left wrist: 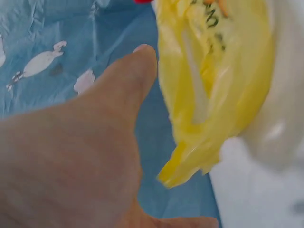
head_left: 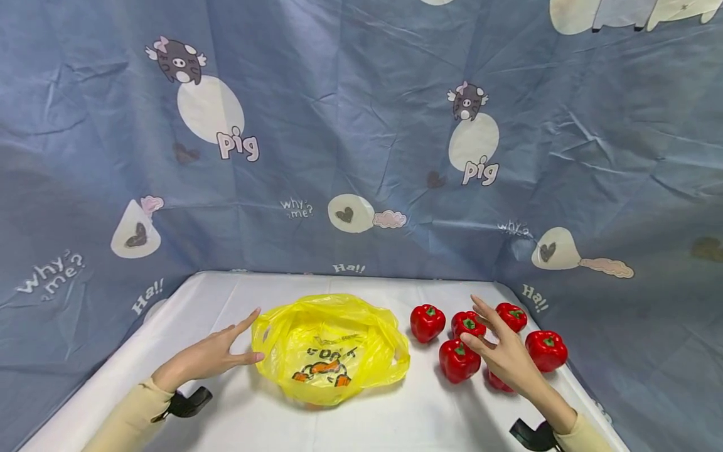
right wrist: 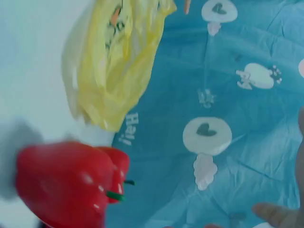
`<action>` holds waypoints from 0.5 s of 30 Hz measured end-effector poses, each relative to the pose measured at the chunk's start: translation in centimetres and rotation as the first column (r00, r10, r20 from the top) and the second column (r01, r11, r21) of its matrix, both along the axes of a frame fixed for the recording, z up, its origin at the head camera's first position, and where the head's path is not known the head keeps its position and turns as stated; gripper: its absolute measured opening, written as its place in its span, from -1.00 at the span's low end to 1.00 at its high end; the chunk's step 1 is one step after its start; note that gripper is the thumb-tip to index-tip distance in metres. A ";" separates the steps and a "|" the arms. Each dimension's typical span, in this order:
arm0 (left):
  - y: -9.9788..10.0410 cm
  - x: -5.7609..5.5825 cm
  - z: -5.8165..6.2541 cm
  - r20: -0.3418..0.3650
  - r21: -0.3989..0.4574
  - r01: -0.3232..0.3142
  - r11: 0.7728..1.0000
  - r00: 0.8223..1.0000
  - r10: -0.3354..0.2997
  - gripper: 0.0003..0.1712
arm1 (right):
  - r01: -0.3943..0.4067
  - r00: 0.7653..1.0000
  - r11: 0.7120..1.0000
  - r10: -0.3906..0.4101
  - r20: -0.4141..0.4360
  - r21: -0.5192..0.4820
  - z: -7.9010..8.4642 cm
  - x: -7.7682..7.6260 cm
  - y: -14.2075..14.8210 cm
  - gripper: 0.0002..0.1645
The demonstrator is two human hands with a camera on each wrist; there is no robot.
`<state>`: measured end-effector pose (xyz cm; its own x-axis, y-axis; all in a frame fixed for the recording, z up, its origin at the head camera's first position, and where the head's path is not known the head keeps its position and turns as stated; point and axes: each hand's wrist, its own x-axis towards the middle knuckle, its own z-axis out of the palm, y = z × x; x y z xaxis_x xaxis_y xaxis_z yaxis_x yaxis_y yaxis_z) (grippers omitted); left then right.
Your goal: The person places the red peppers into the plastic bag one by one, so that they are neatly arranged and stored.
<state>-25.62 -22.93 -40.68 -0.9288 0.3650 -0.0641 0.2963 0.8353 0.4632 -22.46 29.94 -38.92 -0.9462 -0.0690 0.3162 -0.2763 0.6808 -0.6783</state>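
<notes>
A yellow plastic bag (head_left: 375, 370) with black and orange print sits with its mouth spread and facing up. My left hand (head_left: 211, 353) is beside its left edge, thumb and fingers spread apart and holding nothing. In the left wrist view the bag's handle loop (left wrist: 192, 178) hangs close to that hand. Over on the right, my right hand (head_left: 508, 361) hovers over a group of red bell peppers (head_left: 459, 361), fingers extended, gripping none. It partly hides one pepper (head_left: 498, 381). The right wrist view shows a near pepper (right wrist: 61, 180) overlapping another behind it.
The white tabletop (head_left: 226, 417) carries the bag and peppers. One pepper (head_left: 427, 323) stands between the bag and the others; another (head_left: 546, 350) is near the right edge. Blue printed cloth (head_left: 350, 157) hangs behind the table and at both sides.
</notes>
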 end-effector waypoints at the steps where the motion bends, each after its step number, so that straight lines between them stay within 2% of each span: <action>1: 0.1 0.2 -0.3 0.011 0.008 0.007 1.000 1.000 -0.007 0.10 | 0.014 1.000 1.000 -0.014 0.015 -0.009 -0.1 0.6 0.1 -0.07; 4: 0.5 0.6 -1.3 0.034 0.051 0.034 0.998 0.999 -0.036 0.04 | 0.080 0.993 0.997 -0.080 0.087 0.007 -0.5 2.4 0.5 -0.07; 8: 1.1 0.9 -2.6 0.043 0.129 0.067 0.989 0.996 -0.073 -0.05 | 0.148 0.968 0.988 -0.156 0.199 0.050 -1.2 4.2 0.8 -0.02; 15: 2.2 0.3 -4.0 0.023 0.178 0.050 0.983 0.998 -0.054 -0.06 | 0.171 0.936 0.980 -0.195 0.293 0.103 -2.6 5.6 0.9 0.04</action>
<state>-25.33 -20.73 -44.70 -0.9070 0.4207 -0.0190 0.3224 0.7228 0.6112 -16.87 30.87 -41.53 -0.9947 0.1019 0.0158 0.0667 0.7524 -0.6554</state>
